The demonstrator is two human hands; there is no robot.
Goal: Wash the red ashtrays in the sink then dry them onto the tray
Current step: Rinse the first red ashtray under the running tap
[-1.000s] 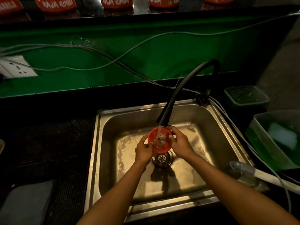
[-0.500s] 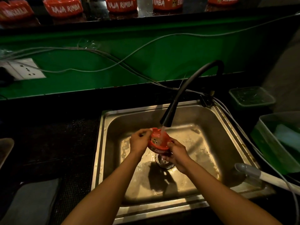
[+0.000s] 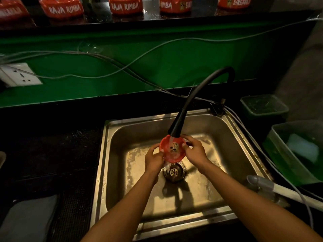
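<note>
Turned since a moment ago, the ashtray (image 3: 172, 148) faces bowl-up under the tap (image 3: 176, 127); my left hand (image 3: 153, 158) and right hand (image 3: 194, 151) grip its rim, rinsing inside.

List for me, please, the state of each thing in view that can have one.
Tap: running.
Ashtray: held under the stream, bowl up, wet.
Left hand: grips the ashtray.
Right hand: grips the ashtray.
Drain: unplugged.
Sink: wet, not filled.
Shelf ashtrays: upright in a row.
</note>
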